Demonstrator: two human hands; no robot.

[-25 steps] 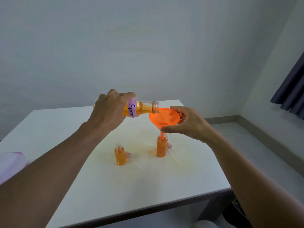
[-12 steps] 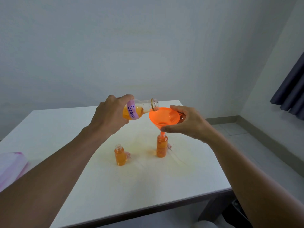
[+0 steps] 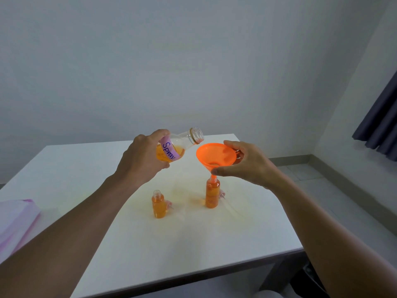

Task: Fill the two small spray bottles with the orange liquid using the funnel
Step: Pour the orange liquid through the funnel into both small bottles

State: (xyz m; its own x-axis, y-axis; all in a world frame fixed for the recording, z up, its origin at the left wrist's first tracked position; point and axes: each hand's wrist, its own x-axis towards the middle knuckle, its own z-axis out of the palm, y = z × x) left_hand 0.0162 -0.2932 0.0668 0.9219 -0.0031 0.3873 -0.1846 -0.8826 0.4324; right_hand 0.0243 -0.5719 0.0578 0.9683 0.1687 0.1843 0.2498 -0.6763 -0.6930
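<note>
Centre: left hand grips a tilted glass bottle labelled "Spray", part-filled with orange liquid. Right hand pinches the funnel, its spout in the far spray bottle. Near spray bottle stands uncapped on the table; both hold orange liquid.

The left grip holds the big bottle tilted, mouth up, beside the funnel. The right grip holds the funnel in one small bottle; the other small bottle stands near
</note>
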